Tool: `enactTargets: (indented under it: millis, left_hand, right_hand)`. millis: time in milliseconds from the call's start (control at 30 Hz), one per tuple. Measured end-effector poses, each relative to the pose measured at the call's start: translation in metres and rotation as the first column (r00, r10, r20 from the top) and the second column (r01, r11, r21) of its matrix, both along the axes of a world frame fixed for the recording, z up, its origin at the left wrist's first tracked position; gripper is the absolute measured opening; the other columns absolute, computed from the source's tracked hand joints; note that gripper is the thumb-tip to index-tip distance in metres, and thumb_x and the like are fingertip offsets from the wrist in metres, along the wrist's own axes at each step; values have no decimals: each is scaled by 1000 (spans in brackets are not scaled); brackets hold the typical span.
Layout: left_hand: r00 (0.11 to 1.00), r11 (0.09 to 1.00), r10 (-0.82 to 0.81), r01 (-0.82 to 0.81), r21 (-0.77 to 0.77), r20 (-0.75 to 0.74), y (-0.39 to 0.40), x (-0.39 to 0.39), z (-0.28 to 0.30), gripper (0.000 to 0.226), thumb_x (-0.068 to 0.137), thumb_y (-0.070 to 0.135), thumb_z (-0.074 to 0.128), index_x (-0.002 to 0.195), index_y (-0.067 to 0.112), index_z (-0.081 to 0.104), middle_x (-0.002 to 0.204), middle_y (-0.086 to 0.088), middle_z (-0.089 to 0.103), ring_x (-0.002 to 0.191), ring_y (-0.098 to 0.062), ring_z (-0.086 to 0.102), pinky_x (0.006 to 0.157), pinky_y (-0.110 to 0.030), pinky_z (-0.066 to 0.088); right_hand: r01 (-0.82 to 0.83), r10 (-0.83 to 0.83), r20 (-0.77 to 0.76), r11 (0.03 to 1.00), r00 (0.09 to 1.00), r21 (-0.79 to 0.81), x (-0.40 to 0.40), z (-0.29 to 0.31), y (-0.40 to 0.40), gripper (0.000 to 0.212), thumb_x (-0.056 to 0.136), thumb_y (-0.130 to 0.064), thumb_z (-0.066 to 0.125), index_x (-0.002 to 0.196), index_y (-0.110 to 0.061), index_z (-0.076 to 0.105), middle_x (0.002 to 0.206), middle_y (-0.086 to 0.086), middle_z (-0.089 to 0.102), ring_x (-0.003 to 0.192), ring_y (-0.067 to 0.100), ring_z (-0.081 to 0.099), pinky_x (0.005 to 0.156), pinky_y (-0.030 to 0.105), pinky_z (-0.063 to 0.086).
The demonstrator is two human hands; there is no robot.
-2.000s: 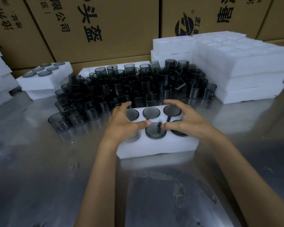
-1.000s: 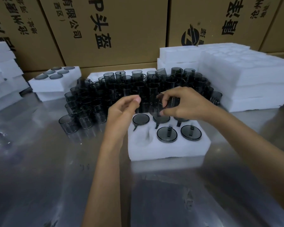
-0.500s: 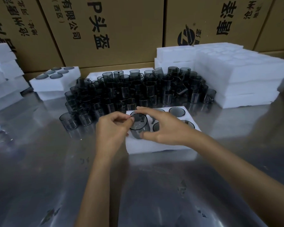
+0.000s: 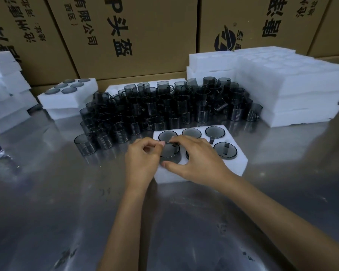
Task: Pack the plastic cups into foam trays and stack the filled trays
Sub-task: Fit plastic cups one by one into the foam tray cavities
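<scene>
Behind everything stand big cardboard boxes (image 4: 137,36) with printed characters, and in front of me spreads the shiny metal tabletop (image 4: 47,202). To my right sits a tall pile of white foam trays (image 4: 294,90); to my left a smaller stack (image 4: 67,100) whose top tray already holds dark cups, with more foam (image 4: 4,94) at the far left edge. Between them, at the middle of the tabletop, crowds a mass of dark see-through plastic cups (image 4: 164,106), mostly upright, some piled on others. Just in front of that crowd lies the foam tray (image 4: 241,163) I am filling, with cups seated in its far row and one in the near right pocket. The cup (image 4: 170,153) I am working on sits partly down in the tray's near left pocket, its body showing above the foam. My right hand (image 4: 200,163) has its grip on this cup, thumb on the near side and fingers curled over the far rim. My left hand (image 4: 143,161) pinches at the cup's left rim with thumb and fingertips.
</scene>
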State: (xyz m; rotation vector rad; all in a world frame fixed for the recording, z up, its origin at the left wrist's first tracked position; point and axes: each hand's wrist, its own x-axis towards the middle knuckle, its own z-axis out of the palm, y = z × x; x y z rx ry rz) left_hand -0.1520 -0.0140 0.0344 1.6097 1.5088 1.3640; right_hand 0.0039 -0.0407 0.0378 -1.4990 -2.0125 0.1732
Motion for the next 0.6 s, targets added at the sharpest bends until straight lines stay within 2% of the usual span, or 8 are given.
enactTargets:
  millis: [100,200,267,367,467,600]
  left_hand:
    - [998,998,3,2,-69,64,0,2,-1,5,88,25,74,90,29,72,110,5,62,108,-14,57,95,-29,45]
    - [961,975,-45,101,-196,273,-3,8,-2,34,92,18,70,123,21,58,126,1,60,120,-15,57,102,-34,48]
    - [922,950,-61,170,-260,381,-6,11,-3,43,95,17,66,134,19,50,128,1,61,120,-15,59,104,-35,48]
    - [890,935,-51,202,-292,453,-6,11,-5,47,96,16,64,139,20,48,129,0,62,119,-17,61,104,-39,49]
    - [882,941,-39,190,-279,470,-4,11,-6,42,95,16,65,135,22,53,121,5,66,113,-13,64,90,-30,55]
    - [879,951,-37,178,-255,475,-6,12,-8,37,95,15,66,130,23,57,119,5,68,112,-13,65,88,-28,55]
  right_hand:
    - [23,-38,200,997,979,76,0,-4,-5,69,91,-68,48,141,-22,52,144,-3,56,142,14,37,115,36,26]
    - [48,-98,363,988,927,145,-1,-11,-14,78,96,-69,28,146,-13,49,153,4,47,151,17,22,119,41,20]
    - [63,-114,415,989,902,134,0,-14,-15,82,96,-71,20,149,-14,44,159,5,37,154,16,11,122,43,14]
    - [75,-115,425,991,898,110,-1,-14,-14,84,95,-73,14,152,-16,40,162,5,31,154,14,7,122,43,12]
    - [74,-107,415,993,904,95,-1,-14,-13,85,94,-74,13,152,-18,39,161,3,33,153,15,14,121,41,15]
    - [78,-106,409,993,906,83,0,-15,-14,84,94,-74,15,153,-19,38,160,2,35,149,15,25,116,40,26]
